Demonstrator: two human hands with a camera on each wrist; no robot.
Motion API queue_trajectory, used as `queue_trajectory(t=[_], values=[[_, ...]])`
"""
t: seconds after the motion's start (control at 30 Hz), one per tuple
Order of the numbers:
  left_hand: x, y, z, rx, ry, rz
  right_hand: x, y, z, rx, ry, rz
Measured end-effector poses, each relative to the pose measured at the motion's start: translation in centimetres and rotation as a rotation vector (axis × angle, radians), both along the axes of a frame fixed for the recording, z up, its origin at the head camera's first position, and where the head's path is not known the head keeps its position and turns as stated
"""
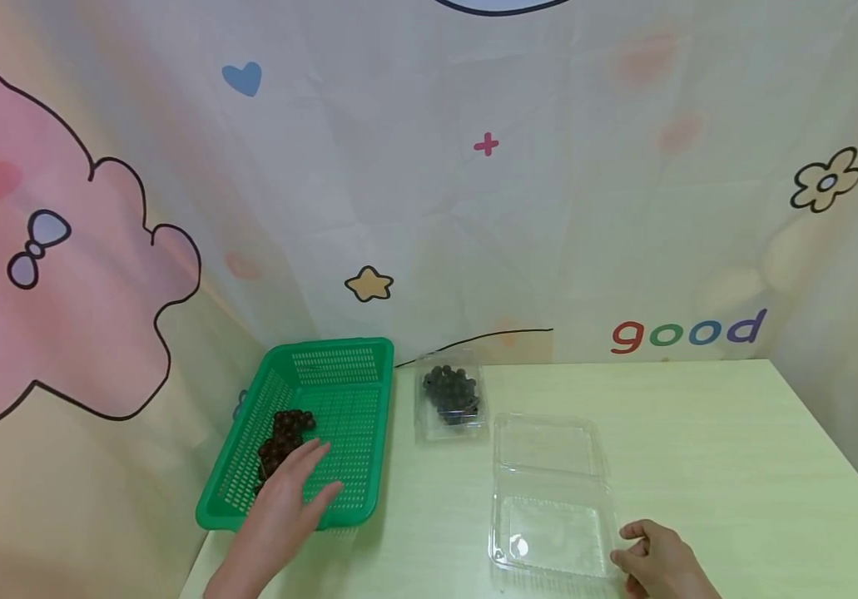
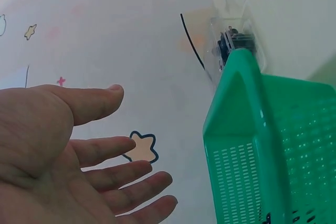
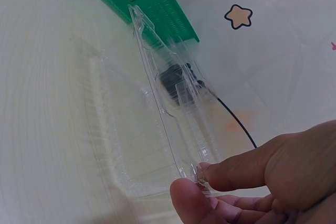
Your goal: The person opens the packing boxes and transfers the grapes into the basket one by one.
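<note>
My left hand (image 1: 279, 507) hovers over the near side of a green plastic basket (image 1: 386, 416), its fingers extended and thumb spread, holding nothing. Inside the basket lies a bunch of dark red grapes (image 1: 288, 433), partly hidden behind that hand. At the right, my right hand (image 1: 659, 559) pinches the edge of a clear plastic clamshell box (image 1: 552, 472) between thumb and fingers. The box lies unfolded on the table, lid part away from me. In the right wrist view, the thumb (image 3: 236, 174) presses on the clear rim.
Behind the unfolded box, beside the basket, stands another clear box (image 1: 429, 426) with dark grapes (image 1: 449, 389) inside. A pale wood-grain table (image 1: 713, 449) carries everything. A printed cloth backdrop (image 1: 429, 208) hangs along the table's back and sides.
</note>
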State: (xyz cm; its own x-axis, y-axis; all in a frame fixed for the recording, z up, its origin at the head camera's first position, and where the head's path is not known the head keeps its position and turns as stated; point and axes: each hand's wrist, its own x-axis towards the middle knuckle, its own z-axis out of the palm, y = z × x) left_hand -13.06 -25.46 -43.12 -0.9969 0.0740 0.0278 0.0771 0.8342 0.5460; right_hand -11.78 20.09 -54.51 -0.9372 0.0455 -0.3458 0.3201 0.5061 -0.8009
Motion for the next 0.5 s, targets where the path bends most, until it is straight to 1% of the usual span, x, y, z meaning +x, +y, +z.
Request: queue_trajectory(t=[0.17,0.4,0.5], values=[[0.3,0.7,-0.9,-0.003,0.013,-0.001,0.1,0.1,0.0,-0.005,-0.004,-0.001],[0.5,1.7,-2.0,-0.011,-0.015,0.014,0.2,0.1,0.0,-0.012,-0.007,-0.004],[0.6,2.0,-2.5,-0.01,0.002,-0.006,0.2,0.1,0.0,-0.009,-0.003,-0.005]])
